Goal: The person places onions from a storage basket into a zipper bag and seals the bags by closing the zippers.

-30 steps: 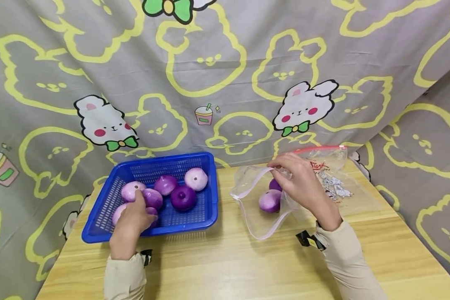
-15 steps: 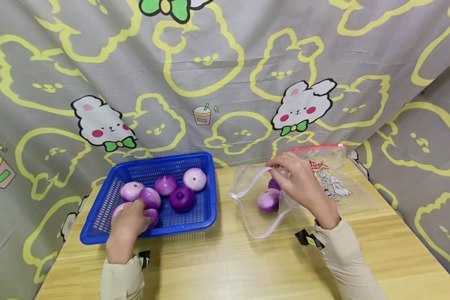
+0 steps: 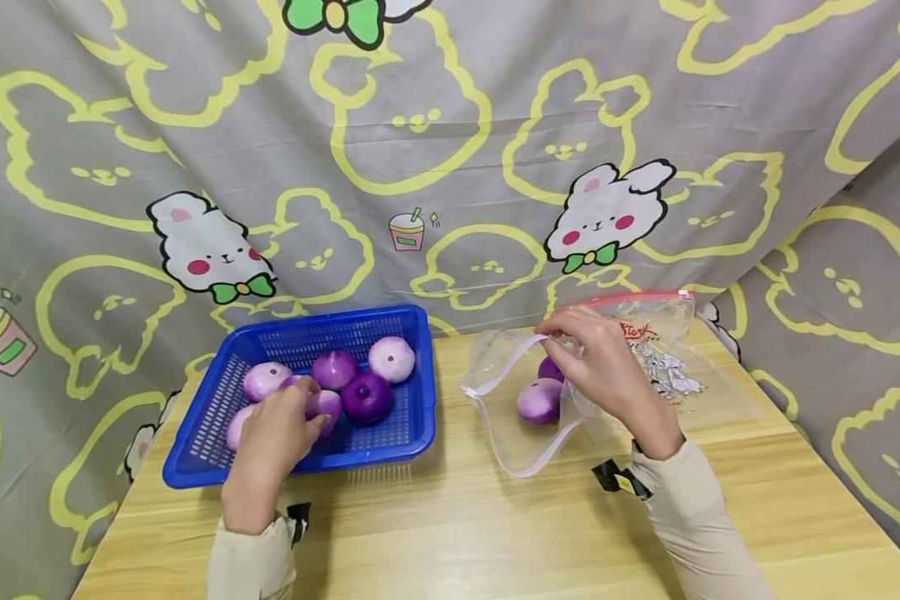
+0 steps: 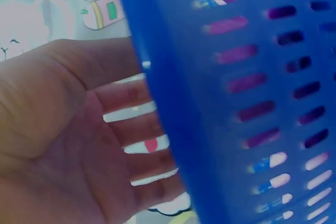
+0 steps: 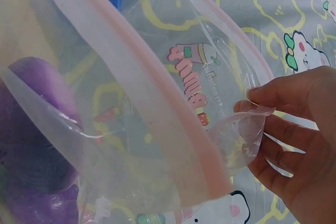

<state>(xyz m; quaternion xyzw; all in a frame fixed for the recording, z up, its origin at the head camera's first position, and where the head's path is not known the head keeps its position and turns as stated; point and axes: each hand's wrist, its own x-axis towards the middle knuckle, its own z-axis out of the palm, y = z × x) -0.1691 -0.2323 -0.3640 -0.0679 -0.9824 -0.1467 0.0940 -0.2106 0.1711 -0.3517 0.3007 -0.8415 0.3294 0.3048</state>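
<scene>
My left hand [image 3: 276, 437] reaches into the blue plastic basket [image 3: 420, 417] and holds a red onion [image 3: 326, 407] between fingers and thumb. Several more red onions lie in the basket, a dark one [image 3: 367, 397] and a pale one [image 3: 392, 359] among them. In the left wrist view the basket's wall [image 4: 173, 98] hides the fingertips and the onion. With thumb and fingers my right hand [image 3: 598, 354] pinches the edge of a clear zip bag [image 3: 521, 454], whose mouth gapes toward the basket. Inside the bag rest a purple-and-white onion [image 3: 540, 402] and a darker one [image 3: 550, 369].
A second clear bag [image 3: 720, 392] with a red zip strip and a printed drawing lies flat at the right, partly behind the right hand. A patterned grey curtain [image 3: 450, 167] hangs along the back of the wooden table [image 3: 450, 533].
In the basket my left hand has moved slightly right and forward, bringing one onion along from the near left. My right hand stays in place on the bag's edge.
</scene>
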